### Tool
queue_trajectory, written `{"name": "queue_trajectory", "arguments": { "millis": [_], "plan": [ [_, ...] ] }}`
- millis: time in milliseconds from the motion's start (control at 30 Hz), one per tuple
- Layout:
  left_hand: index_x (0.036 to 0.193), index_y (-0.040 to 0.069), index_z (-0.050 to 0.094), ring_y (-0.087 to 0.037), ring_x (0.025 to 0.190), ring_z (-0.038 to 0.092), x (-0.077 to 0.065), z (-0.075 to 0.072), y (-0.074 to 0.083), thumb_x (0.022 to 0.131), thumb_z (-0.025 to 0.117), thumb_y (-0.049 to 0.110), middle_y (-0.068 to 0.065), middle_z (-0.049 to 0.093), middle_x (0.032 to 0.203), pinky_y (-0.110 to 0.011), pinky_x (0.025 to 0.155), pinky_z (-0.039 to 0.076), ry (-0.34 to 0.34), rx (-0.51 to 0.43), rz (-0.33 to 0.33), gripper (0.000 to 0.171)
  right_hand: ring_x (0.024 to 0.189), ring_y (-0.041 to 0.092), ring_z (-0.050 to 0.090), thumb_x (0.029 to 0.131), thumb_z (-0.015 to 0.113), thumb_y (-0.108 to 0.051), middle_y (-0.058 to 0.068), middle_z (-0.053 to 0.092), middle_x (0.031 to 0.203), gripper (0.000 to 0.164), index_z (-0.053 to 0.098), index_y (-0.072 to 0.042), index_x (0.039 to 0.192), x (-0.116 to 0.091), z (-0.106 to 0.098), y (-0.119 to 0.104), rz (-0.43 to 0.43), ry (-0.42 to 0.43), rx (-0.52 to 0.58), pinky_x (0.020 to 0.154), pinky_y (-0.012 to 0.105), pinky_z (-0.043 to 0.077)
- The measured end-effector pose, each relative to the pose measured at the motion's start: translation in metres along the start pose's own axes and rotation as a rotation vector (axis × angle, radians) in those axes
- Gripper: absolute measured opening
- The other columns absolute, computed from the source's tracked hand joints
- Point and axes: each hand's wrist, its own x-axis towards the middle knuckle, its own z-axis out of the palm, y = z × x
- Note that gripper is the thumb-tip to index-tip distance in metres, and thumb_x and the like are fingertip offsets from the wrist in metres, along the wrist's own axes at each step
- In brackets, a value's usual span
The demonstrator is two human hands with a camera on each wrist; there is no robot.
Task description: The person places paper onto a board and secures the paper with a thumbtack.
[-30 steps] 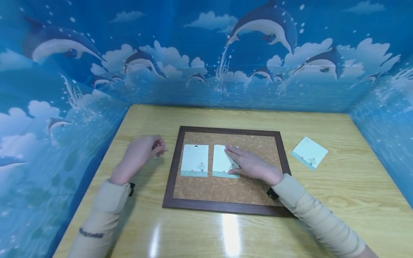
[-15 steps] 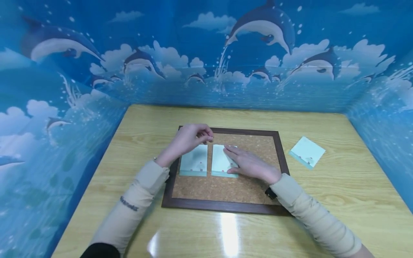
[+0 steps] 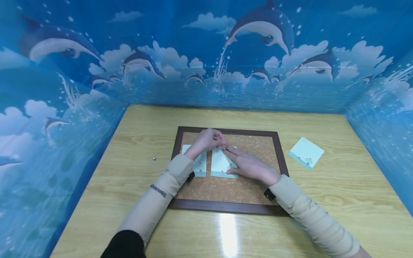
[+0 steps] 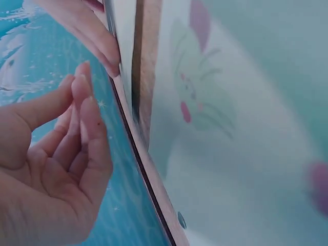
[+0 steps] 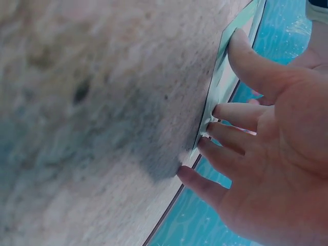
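Observation:
Two pale green note cards lie side by side on a framed cork board [image 3: 222, 193]. My right hand [image 3: 250, 163] rests with spread fingers on the right card [image 3: 221, 165], its thumb near the lower edge. Above that card's top edge, my left hand [image 3: 208, 139] brings its thumb and fingertips together in a pinch beside the right fingertips. What it pinches is tiny and mostly hidden, apparently a thumbtack. My left forearm covers part of the left card [image 3: 200, 166]; a round tack head [image 4: 182, 220] shows on that card in the left wrist view.
One more thumbtack [image 3: 154, 158] lies on the wooden table [image 3: 145, 125], left of the board. A third note card [image 3: 306, 153] lies askew on the table to the right. A blue dolphin-print curtain [image 3: 180, 86] borders the table at the back and sides.
My left hand has moved from the table at the left, across the left card, to the top of the right card. My right hand has stayed on the right card.

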Motion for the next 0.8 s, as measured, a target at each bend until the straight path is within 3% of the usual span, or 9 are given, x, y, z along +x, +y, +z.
{"name": "queue_trajectory", "arguments": {
  "millis": [200, 333, 467, 600, 800],
  "plan": [
    [0.099, 0.011, 0.077, -0.014, 0.073, 0.066, 0.009, 0.003, -0.003, 0.099, 0.068, 0.019, -0.002, 0.075, 0.086, -0.021, 0.063, 0.048, -0.028, 0.031, -0.096, 0.012, 0.137, 0.043, 0.046, 0.095, 0.068, -0.039, 0.020, 0.016, 0.166, 0.084, 0.026, -0.006, 0.159, 0.001, 0.002, -0.001, -0.012, 0.009, 0.029, 0.109, 0.056, 0.043],
    [0.099, 0.013, 0.078, -0.010, 0.066, 0.061, 0.014, 0.004, -0.006, 0.098, 0.070, 0.022, 0.001, 0.074, 0.082, -0.019, 0.059, 0.045, -0.050, 0.041, -0.087, 0.012, 0.131, 0.043, 0.052, 0.094, 0.070, -0.039, 0.023, 0.016, 0.166, 0.082, 0.030, -0.006, 0.158, 0.000, 0.002, -0.001, -0.009, 0.030, 0.027, 0.105, 0.055, 0.047],
    [0.101, 0.013, 0.079, -0.008, 0.061, 0.056, 0.020, 0.006, -0.007, 0.098, 0.069, 0.019, 0.002, 0.073, 0.077, -0.017, 0.055, 0.041, -0.066, 0.063, -0.079, 0.012, 0.109, 0.038, 0.067, 0.092, 0.072, -0.039, 0.025, 0.019, 0.164, 0.081, 0.033, -0.009, 0.157, -0.001, 0.001, 0.001, 0.004, 0.048, 0.031, 0.092, 0.050, 0.055],
    [0.102, 0.012, 0.079, -0.008, 0.058, 0.053, 0.025, 0.007, -0.006, 0.099, 0.066, 0.014, 0.002, 0.070, 0.075, -0.017, 0.052, 0.040, -0.087, 0.093, -0.092, 0.014, 0.085, 0.029, 0.070, 0.092, 0.073, -0.039, 0.026, 0.023, 0.163, 0.082, 0.033, -0.010, 0.158, -0.002, 0.000, 0.002, 0.012, 0.054, 0.036, 0.082, 0.046, 0.056],
    [0.103, 0.013, 0.079, -0.007, 0.057, 0.051, 0.030, 0.007, -0.003, 0.100, 0.065, 0.014, 0.004, 0.069, 0.073, -0.017, 0.051, 0.041, -0.108, 0.151, -0.122, 0.015, 0.095, 0.034, 0.070, 0.092, 0.073, -0.039, 0.026, 0.023, 0.163, 0.082, 0.034, -0.009, 0.157, -0.001, 0.000, 0.002, 0.019, 0.050, 0.036, 0.090, 0.050, 0.055]
  ]
}}
